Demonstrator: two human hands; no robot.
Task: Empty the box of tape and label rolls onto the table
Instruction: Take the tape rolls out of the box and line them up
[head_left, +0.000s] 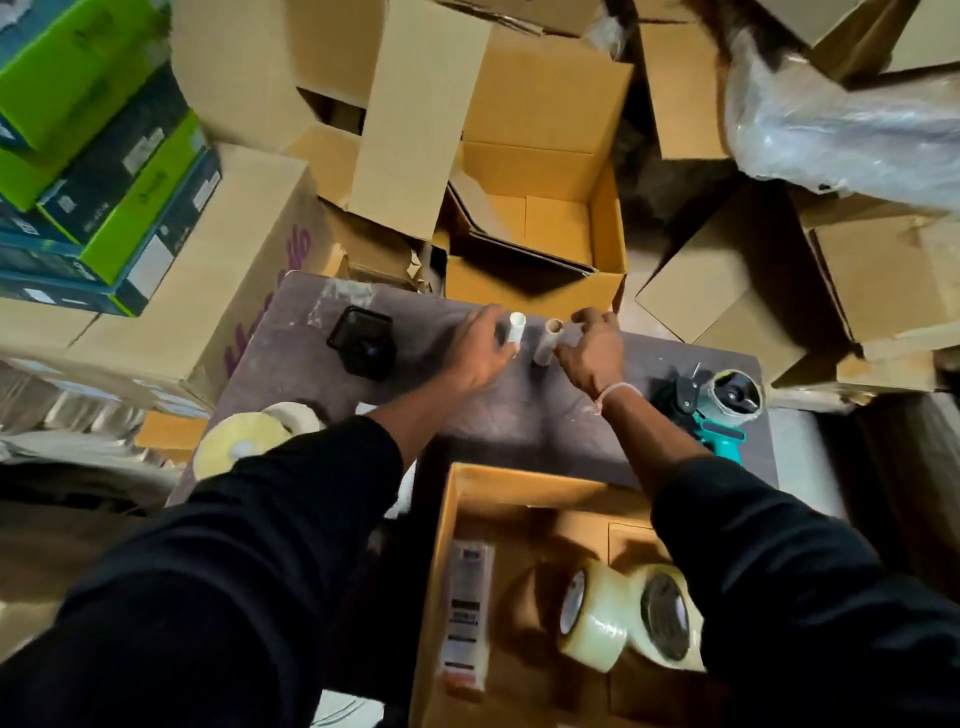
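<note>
Two clear tape rolls (631, 616) lie in the open cardboard box (441, 545). Beyond, on the dark desk (519, 410), the left hand (480, 348) has its fingers curled round a small white roll (516, 327). The right hand (592, 353) pinches an upright beige cardboard tube (549, 343).

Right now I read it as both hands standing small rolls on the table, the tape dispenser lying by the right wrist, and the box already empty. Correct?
Not quite: the box is not empty. The head view shows two clear tape rolls inside it. The rest holds: left hand and right hand are at small rolls on the table, tape dispenser by the right wrist.
</note>
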